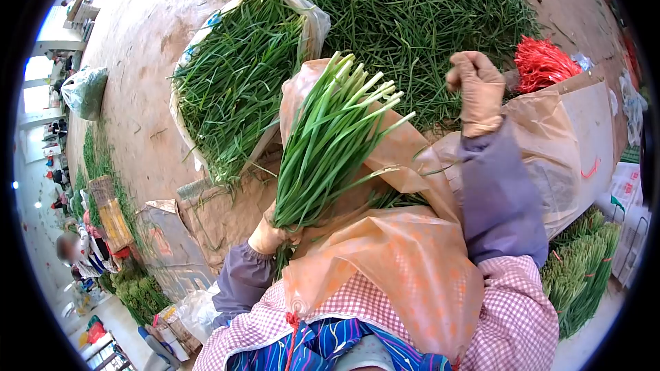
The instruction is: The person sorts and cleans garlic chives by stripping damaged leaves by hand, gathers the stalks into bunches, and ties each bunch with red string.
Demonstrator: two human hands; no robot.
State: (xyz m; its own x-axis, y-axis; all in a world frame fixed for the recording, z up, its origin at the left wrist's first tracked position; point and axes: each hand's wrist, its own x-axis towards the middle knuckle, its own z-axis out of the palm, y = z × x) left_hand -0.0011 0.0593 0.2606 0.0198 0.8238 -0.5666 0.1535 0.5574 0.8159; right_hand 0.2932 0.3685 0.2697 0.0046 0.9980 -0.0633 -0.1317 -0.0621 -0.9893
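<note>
- The loose pile of greens [426, 20] is the biggest thing before you, spread over the ground beyond your hands; its stalks lie tangled, so by its size most of the sorting and bunching looks left to do.
- The white sack [316, 24] beside that pile, on your left, is full to its mouth with more greens, leaves loose and no bands visible on them; count this as undone too.
- The orange plastic sheet [405, 247] covers your lap and serves, it seems, as your working surface.
- The banded bundles [581, 278] sit at your far right, with red bands around them; these look like finished work, though you cannot count them from here.
- The bunch of green stalks [333, 141] is in front of you, over your lap, between the sack and your raised arm. Its pale ends point away from you and fan out unevenly, and no band shows on it, so judge it as gathered but not finished.
- The red ties [543, 65] lie heaped past your right arm, near the pile's edge, with plenty left.
- Your left hand [268, 235] grips the leafy end of the bunch.
- Your right hand [476, 93] is raised apart from the bunch, fingers curled closed, with no stalk visible in it.
</note>
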